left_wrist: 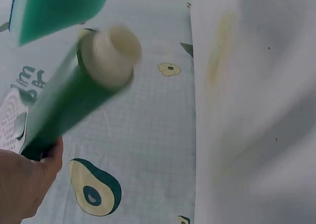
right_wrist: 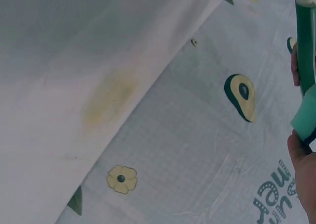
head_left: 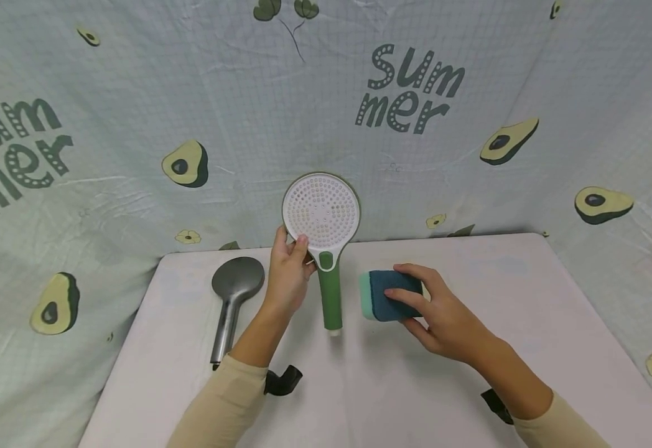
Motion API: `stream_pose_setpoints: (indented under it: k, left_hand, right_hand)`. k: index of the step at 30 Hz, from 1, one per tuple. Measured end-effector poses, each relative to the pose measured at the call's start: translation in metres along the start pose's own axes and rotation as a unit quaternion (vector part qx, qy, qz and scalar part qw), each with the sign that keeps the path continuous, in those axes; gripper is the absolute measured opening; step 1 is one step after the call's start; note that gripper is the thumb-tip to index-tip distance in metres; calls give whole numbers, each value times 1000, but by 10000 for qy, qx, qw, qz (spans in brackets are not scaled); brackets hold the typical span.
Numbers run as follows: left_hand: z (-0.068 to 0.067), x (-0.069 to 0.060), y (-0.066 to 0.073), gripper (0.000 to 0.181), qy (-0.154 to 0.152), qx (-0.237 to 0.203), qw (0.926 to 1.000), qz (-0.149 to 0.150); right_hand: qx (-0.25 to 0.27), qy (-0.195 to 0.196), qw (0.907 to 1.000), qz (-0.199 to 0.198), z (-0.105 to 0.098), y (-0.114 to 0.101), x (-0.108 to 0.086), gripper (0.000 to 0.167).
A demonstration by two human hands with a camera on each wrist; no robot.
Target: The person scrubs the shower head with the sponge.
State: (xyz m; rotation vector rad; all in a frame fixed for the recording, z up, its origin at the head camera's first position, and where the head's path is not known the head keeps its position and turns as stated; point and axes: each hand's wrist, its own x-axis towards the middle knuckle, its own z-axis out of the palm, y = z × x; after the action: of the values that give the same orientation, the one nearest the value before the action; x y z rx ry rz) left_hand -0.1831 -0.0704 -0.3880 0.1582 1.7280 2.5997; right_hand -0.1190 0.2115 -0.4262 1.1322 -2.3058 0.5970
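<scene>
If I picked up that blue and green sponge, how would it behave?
The sponge would probably squash a little, since its pale green layer looks like foam. That foamy look also suggests it's light for its size. Its flat, blocky faces make rolling unlikely.

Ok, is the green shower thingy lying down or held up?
Held up: the left hand grips the green shower head, its handle end clear of the table.

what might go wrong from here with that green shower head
The left hand grips the green shower head near its neck, leaving the handle's end free; it might tilt if the sponge pushes there. The grey shower head lies close beside the left forearm, so a sideways move could knock it.
</scene>
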Motion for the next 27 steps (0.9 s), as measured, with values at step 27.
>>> stream_pose_setpoints:
  k: [27]
  left_hand:
    - [9, -3, -12, 61, -531, 1072, 9900, -747]
  right_hand:
    - [139, 2, 9991, 402, -5, -1, 5, 45]
